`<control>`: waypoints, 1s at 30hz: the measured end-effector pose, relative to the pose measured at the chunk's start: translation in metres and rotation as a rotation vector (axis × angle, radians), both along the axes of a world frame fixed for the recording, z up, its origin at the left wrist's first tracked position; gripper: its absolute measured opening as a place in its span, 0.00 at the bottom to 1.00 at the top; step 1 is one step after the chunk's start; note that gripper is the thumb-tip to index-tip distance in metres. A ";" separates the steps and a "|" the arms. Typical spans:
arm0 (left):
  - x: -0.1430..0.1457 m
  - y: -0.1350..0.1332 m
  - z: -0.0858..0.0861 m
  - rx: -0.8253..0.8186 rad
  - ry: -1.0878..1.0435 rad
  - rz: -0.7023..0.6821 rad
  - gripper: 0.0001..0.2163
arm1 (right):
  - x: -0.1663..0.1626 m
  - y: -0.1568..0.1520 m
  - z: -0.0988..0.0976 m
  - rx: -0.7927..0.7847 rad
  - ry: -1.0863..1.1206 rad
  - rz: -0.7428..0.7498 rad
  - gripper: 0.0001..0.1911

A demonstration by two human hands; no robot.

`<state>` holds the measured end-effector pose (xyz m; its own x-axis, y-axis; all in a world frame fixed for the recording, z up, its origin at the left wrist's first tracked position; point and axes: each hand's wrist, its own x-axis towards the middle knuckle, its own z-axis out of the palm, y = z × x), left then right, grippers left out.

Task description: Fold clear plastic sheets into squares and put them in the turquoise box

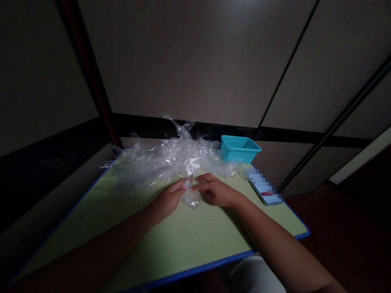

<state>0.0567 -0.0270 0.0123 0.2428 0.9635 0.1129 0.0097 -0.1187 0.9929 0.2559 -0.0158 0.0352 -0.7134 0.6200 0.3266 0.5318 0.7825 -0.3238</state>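
Observation:
A small clear plastic bag is pinched between the thumb and fingers of my left hand, just above the table. To its right is my right hand, its fingers apart and pointing left. One fingertip reaches the bag's edge; whether it presses on the plastic is hard to make out. Behind both hands spreads a heap of crumpled clear plastic bags, shiny in the dim light.
The pale green table has a blue edge. A turquoise plastic basket stands at the back right, beside the heap. Nearer on the right lies a phone with its screen lit. Cabinet panels rise behind the table.

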 end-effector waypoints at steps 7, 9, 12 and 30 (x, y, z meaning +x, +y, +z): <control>0.000 0.001 -0.005 0.045 0.042 -0.011 0.27 | -0.002 0.000 -0.002 0.013 0.000 -0.008 0.20; 0.000 -0.001 -0.003 0.081 0.076 -0.026 0.27 | -0.002 0.000 0.000 0.000 -0.003 -0.006 0.18; 0.000 -0.004 0.001 0.120 0.128 -0.028 0.25 | -0.002 -0.001 0.004 -0.022 -0.005 0.012 0.15; -0.003 -0.004 0.001 0.235 0.337 -0.049 0.25 | 0.003 0.001 0.005 -0.077 -0.017 -0.033 0.19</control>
